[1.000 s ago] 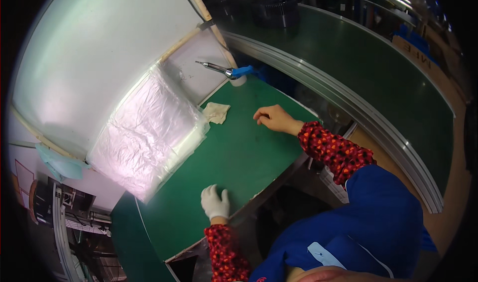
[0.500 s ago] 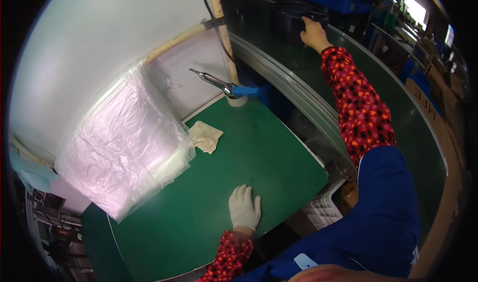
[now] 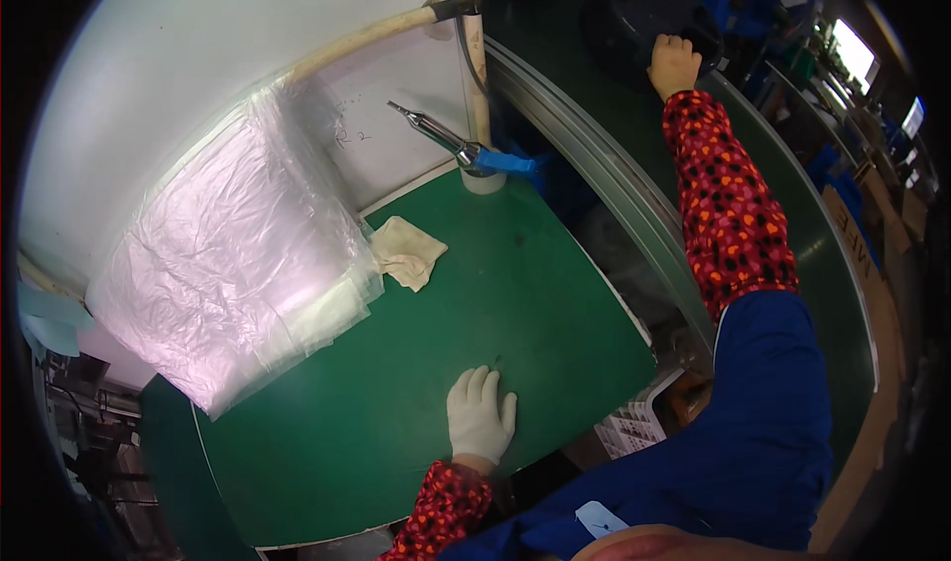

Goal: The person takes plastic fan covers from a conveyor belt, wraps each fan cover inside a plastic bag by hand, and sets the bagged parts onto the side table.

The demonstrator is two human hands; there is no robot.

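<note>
Work so far: R hand (image 3: 674, 63) is stretched out to 1 o'clock, over the conveyor belt (image 3: 792, 224), onto a dark rounded object (image 3: 639, 16); judged a pick-up just started; object not lifted, not yet brought to the green mat (image 3: 396, 412)
Left to do: mat's middle is bare, so nothing looks worked on yet; most of the job seems ahead
R grip: bare fingers curl over the object's near edge, touching it; can't tell if they're truly clamped or just resting
L hand (image 3: 479, 414): white glove, flat on the mat at 6 o'clock; fingers spread apart, holding nothing
Object's place: on the belt at 1 o'clock, well apart from the mat; its far side runs off the top edge of the view
Count, hands: 2; 1 gloved, 1 bare
Count, dark objects: 1 that I can make out
Count, bags: 1 stack of clear plastic bags (image 3: 238, 274) at 9 o'clock; no. of sheets can't be told
Count, cloths: 1 beige cloth (image 3: 408, 252), touching the stack's right edge
Count, tools: 1 metal-tipped tool w/ blue handle (image 3: 466, 150) at 12 o'clock, tilted in a white cup holder (image 3: 483, 180)
Count, poles: 1 upright pole (image 3: 472, 46) just behind the holder
</note>
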